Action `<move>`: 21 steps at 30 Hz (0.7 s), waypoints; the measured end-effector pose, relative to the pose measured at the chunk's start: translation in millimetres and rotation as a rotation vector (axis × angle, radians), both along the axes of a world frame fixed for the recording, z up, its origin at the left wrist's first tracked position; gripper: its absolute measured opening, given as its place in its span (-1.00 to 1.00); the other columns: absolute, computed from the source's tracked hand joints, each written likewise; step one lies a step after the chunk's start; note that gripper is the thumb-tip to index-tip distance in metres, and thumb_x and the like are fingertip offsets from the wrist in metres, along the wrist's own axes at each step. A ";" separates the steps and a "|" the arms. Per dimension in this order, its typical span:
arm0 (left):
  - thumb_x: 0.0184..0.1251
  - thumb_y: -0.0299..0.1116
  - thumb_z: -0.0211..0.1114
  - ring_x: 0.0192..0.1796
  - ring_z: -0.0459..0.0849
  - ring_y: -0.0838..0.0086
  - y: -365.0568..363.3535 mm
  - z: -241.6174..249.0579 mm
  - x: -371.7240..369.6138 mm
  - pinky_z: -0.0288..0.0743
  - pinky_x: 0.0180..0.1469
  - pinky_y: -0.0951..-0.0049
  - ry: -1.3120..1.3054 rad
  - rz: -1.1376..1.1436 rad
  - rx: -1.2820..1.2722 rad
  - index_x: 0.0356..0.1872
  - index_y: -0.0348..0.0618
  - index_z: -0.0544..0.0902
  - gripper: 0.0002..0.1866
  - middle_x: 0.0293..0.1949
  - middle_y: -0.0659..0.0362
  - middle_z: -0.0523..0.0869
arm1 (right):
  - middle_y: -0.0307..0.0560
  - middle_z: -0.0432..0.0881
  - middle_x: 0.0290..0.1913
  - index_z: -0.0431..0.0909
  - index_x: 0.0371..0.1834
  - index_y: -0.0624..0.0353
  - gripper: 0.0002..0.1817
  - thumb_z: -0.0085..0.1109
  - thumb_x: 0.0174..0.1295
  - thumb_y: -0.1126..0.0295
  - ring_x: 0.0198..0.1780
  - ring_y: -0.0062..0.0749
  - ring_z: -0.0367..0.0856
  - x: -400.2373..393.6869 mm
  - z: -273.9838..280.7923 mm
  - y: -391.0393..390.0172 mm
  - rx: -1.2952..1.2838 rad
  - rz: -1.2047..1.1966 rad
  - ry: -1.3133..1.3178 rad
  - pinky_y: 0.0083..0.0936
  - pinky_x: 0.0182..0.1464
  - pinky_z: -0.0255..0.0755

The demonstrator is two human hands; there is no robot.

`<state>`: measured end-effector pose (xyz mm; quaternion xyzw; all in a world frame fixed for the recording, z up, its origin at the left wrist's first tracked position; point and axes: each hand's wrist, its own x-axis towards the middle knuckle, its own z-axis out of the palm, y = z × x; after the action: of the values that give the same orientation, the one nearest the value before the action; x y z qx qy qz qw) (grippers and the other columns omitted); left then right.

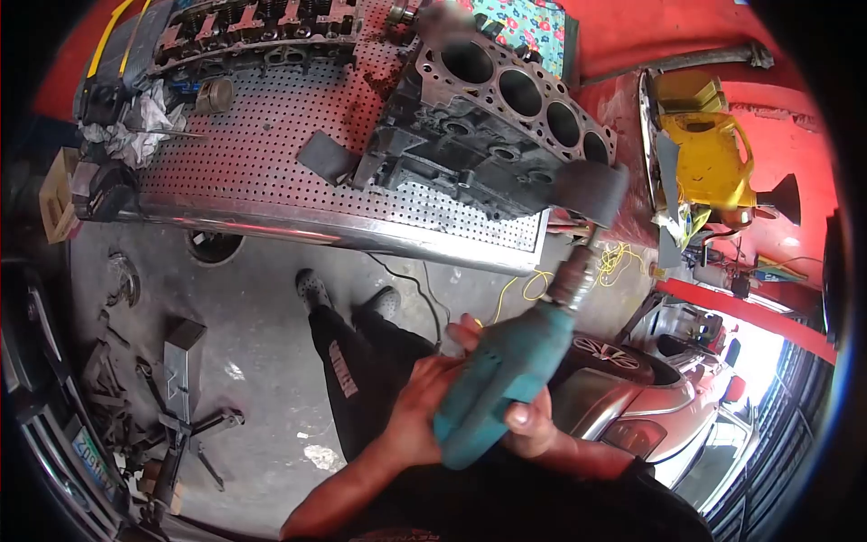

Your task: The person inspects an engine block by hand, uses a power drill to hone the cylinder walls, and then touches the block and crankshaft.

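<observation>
A teal power drill (506, 379) is held in front of my body, pointing up and to the right. My left hand (420, 406) is closed against its left side near the rear. On the other side, my right hand (533, 429) grips the drill, its thumb showing by the housing; the rest of its fingers are hidden beneath. A dark cylindrical sanding drum (591, 191), slightly blurred, is fixed in the drill's metal chuck (573, 275). In this view the drum overlaps the near right corner of an engine block (470, 135) with several open cylinder bores.
The block stands on a perforated metal bench (244, 172). A cylinder head (257, 36), crumpled rags (144, 122), a piston (215, 96) and a dark square pad (327, 158) lie there too. Right are a yellow jug (700, 158), a yellow cord (619, 264) and a car (632, 411).
</observation>
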<state>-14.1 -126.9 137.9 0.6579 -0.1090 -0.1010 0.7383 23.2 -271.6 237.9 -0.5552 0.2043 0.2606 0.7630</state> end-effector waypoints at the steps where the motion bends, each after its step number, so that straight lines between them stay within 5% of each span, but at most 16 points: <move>1: -0.11 -0.29 0.67 0.23 0.69 -0.02 8.6 2.1 -7.1 0.56 0.30 0.05 0.010 0.055 -0.009 0.29 -0.28 0.62 -0.19 0.19 -0.09 0.71 | 0.31 0.03 0.75 -0.11 0.75 0.32 0.38 0.57 0.07 -0.19 0.76 0.14 0.02 2.0 -0.7 10.0 0.049 0.026 -0.002 0.05 0.70 -0.01; 4: 0.03 -0.37 0.64 0.20 0.74 0.06 52.4 8.4 -26.9 0.63 0.23 0.11 -0.022 0.076 0.094 0.26 -0.26 0.63 -0.31 0.17 -0.05 0.74 | 0.26 -0.03 0.77 -0.08 0.75 0.32 0.38 0.63 0.08 -0.17 0.77 0.10 -0.01 20.8 -12.4 8.0 0.159 0.444 -0.045 0.04 0.72 -0.07; 7: 0.17 -0.56 0.49 0.29 0.72 0.27 97.5 25.9 -51.9 0.59 0.30 0.31 0.281 0.149 -0.089 0.33 -0.23 0.64 -0.38 0.22 0.05 0.77 | 0.26 0.53 0.50 0.38 0.58 0.27 -0.04 0.64 0.22 0.02 0.57 -0.05 0.43 111.7 -9.7 -19.8 -0.348 1.060 -0.464 -0.08 0.60 0.26; 9: 0.21 -0.35 0.51 0.30 0.67 0.23 120.0 50.2 -39.8 0.54 0.33 0.24 0.407 0.224 -0.169 0.33 -0.29 0.61 -0.37 0.21 0.01 0.73 | 0.25 0.76 0.19 0.56 0.38 0.34 -0.15 0.64 0.17 -0.04 0.24 -0.02 0.74 188.4 -47.7 -62.3 -1.125 0.823 -1.093 -0.14 0.27 0.60; 10: 0.26 -0.13 0.55 0.29 0.64 0.20 131.5 53.0 -41.7 0.50 0.35 0.16 0.401 0.252 -0.154 0.31 -0.33 0.59 -0.31 0.18 -0.02 0.69 | 0.29 0.75 0.20 0.61 0.31 0.34 -0.16 0.64 0.13 -0.08 0.21 0.05 0.75 224.4 -53.9 -71.9 -1.149 0.407 -0.633 -0.18 0.27 0.60; 11: 0.24 -0.12 0.56 0.29 0.64 0.19 141.0 59.8 -41.8 0.48 0.37 0.15 0.415 0.262 -0.212 0.31 -0.35 0.59 -0.30 0.18 -0.05 0.68 | 0.26 0.74 0.20 0.62 0.28 0.31 -0.15 0.63 0.10 -0.14 0.27 0.12 0.69 267.6 -54.9 -81.4 -1.364 0.241 -0.664 -0.12 0.32 0.55; 12: 0.24 -0.12 0.56 0.30 0.64 0.18 149.4 66.2 -42.7 0.48 0.37 0.15 0.410 0.259 -0.186 0.30 -0.36 0.59 -0.31 0.18 -0.06 0.68 | 0.21 0.73 0.18 0.63 0.26 0.29 -0.14 0.60 0.10 -0.18 0.32 0.16 0.62 303.6 -63.7 -96.8 -1.700 0.280 -0.885 -0.05 0.34 0.53; 14: 0.24 -0.13 0.55 0.30 0.64 0.17 164.6 77.6 -43.0 0.48 0.37 0.15 0.393 0.256 -0.131 0.28 -0.37 0.61 -0.32 0.17 -0.07 0.68 | 0.11 0.75 0.15 0.65 0.25 0.18 -0.18 0.53 0.12 -0.26 0.30 0.08 0.63 346.5 -65.3 -101.0 -1.870 0.432 -0.826 -0.07 0.34 0.52; 16: 0.22 -0.23 0.53 0.28 0.66 0.19 177.4 91.1 -45.8 0.49 0.35 0.17 0.465 0.239 -0.088 0.25 -0.35 0.65 -0.39 0.16 -0.03 0.71 | 0.13 0.77 0.14 0.68 0.22 0.17 -0.26 0.51 0.16 -0.18 0.28 0.03 0.66 364.2 -55.4 -90.3 -1.931 0.734 -0.715 -0.09 0.28 0.56; 21: 0.21 -0.38 0.49 0.23 0.68 0.24 188.2 113.1 -33.5 0.51 0.30 0.21 0.545 0.155 -0.057 0.25 -0.32 0.66 -0.45 0.15 0.02 0.74 | 0.07 0.77 0.16 0.71 0.21 0.09 -0.45 0.47 0.22 0.02 0.27 -0.06 0.68 365.3 -35.6 -78.5 -1.905 0.898 -0.576 -0.10 0.25 0.56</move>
<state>-47.6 61.3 251.0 0.5918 0.1415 -0.2142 0.7641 388.5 -350.1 202.3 -0.9822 -0.0853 0.1105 -0.1254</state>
